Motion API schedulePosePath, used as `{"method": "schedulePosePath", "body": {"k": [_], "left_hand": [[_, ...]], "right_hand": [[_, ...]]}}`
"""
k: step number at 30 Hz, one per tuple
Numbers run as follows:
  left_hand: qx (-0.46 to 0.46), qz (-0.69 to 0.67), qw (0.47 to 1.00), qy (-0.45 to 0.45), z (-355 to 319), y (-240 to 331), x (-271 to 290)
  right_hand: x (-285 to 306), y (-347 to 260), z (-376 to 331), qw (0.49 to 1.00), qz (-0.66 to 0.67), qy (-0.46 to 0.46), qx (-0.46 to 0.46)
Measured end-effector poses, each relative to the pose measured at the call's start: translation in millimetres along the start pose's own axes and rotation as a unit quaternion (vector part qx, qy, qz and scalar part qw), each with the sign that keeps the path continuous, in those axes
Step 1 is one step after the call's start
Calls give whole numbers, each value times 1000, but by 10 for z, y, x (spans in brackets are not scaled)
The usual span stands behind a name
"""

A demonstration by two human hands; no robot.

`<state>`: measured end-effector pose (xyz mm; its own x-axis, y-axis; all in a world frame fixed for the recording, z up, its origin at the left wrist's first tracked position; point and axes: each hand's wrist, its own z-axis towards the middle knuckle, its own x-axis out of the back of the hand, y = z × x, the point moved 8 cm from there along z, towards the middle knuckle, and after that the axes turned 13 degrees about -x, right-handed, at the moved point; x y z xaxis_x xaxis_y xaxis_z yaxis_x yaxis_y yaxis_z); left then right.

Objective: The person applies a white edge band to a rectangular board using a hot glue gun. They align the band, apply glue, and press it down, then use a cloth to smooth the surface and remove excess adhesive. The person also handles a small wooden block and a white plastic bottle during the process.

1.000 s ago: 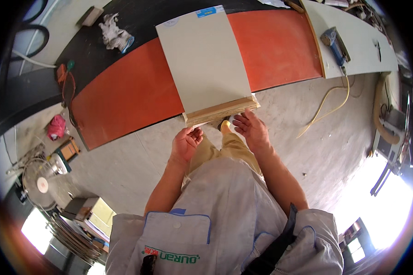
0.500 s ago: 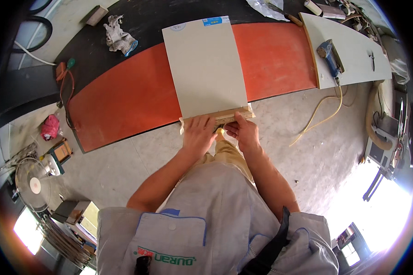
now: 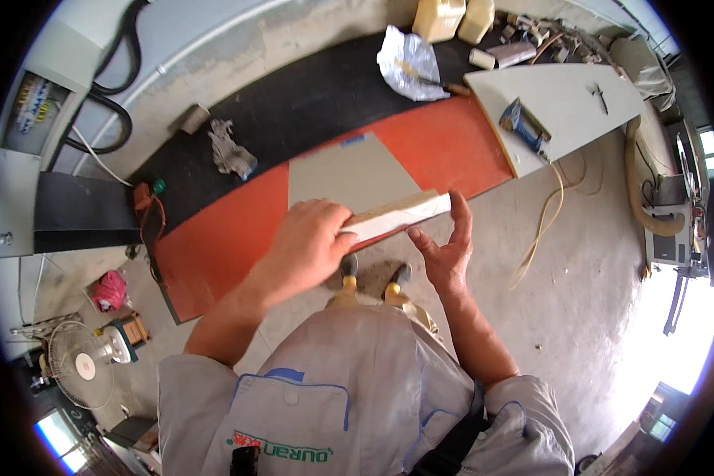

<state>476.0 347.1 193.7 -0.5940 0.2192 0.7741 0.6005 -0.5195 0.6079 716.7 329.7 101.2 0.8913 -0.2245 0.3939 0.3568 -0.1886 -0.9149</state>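
A pale wooden block [image 3: 393, 211] with a white sheet along its near side is held up in front of me, its right end higher in the picture. My left hand [image 3: 309, 238] is closed round its left end, thumb on the near side. My right hand [image 3: 450, 250] grips the other end, with a finger against the end and the thumb below. Past the block, a grey-beige panel [image 3: 341, 174] lies on the red tabletop [image 3: 214, 250]. The block and my left hand hide the panel's near end.
A blue power tool [image 3: 523, 127] with a yellow cord rests on a white board [image 3: 579, 99] at right. A crumpled grey glove [image 3: 230, 151], a plastic bag [image 3: 411, 63] and yellowish jugs [image 3: 439, 20] sit on the black surface. A fan [image 3: 83, 363] stands at lower left.
Both hands have lifted the wooden block off the panel's near edge and toward me, tilting it so its white side shows. The view has shifted, and my feet now show below.
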Motion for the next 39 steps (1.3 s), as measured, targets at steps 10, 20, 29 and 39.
{"method": "schedulePosePath", "body": {"k": [10,20,29,39], "left_hand": [[21,115,992,56,742,-568,1036],[56,122,986,102,935,-823,1212],[110,104,985,86,1094,-1070,1337],[173,42,982,63,1141,-1221,1411]], "right_hand": [[-587,-1585,972,996,-80,20,40],[-767,-1662,1512,996,74,-51,27],[-756,-1786,2029,981,52,-84,166],[-1288,-2450,2232,849,-230,-463,109]]}}
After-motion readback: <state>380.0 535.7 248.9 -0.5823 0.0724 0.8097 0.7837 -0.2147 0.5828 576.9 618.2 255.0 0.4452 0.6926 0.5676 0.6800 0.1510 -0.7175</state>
